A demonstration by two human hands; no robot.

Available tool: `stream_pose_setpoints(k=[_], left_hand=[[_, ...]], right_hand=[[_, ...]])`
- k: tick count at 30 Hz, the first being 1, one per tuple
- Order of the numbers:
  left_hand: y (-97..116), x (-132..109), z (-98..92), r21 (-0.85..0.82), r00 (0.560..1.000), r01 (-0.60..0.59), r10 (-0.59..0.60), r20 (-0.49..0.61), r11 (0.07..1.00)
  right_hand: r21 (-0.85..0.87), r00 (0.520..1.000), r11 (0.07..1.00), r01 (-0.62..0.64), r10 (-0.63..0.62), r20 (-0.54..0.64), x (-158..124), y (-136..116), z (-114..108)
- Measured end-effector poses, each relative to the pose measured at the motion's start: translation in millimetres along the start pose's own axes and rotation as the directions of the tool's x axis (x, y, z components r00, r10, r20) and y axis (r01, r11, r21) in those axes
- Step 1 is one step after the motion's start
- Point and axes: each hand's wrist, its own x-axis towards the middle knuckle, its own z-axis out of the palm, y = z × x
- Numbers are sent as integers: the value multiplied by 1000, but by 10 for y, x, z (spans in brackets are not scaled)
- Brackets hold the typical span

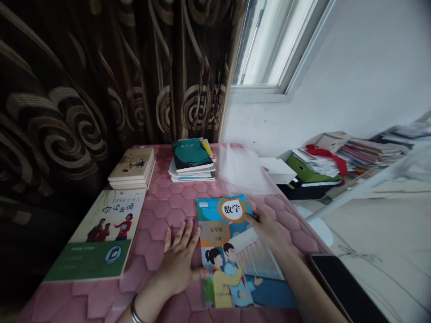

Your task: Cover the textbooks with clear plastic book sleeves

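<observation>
A maths textbook (218, 264) with a blue cover and two cartoon children lies face up on the pink tablecloth in front of me. My left hand (180, 260) rests flat beside its left edge, fingers spread, with the thumb touching the book's edge. At the upper right edge, my right hand (267, 226) has its fingers closed on the textbook near the corner; some of those fingers are hidden. A clear plastic sheet (240, 168) lies just beyond the textbook.
A green and white book (97, 237) lies at left, with a stack of tan books (133, 166) behind. Another stack has a dark green book (191, 154) on top. A black phone (346, 287) is at lower right. Curtains (134, 67) hang behind the table.
</observation>
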Motion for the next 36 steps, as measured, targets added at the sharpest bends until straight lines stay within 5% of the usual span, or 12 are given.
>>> stream_pose_setpoints(k=[4, 11, 23, 26, 30, 36], left_hand=[[-26, 6, 55, -1, 999, -16, 16, -39, 1000], [-27, 11, 109, -11, 994, -10, 9, -109, 1000], [15, -89, 41, -63, 996, -51, 46, -81, 997], [-24, 61, -36, -51, 994, -25, 19, -108, 998], [-82, 301, -147, -19, 990, -8, 5, -142, 1000], [-124, 368, -131, 1, 987, -36, 35, -154, 999]], right_hand=[[95, 987, 995, 18, -33, 159, -124, -232, -176], [177, 935, 920, 350, -355, -2, -224, -373, -284], [94, 897, 893, 439, -432, -89, -340, -297, -344], [78, 914, 911, 406, -403, -48, -67, -298, -278], [-28, 979, 980, 197, -196, 54, 253, -339, -155], [-180, 996, 982, 64, -53, 68, 308, -265, -44]])
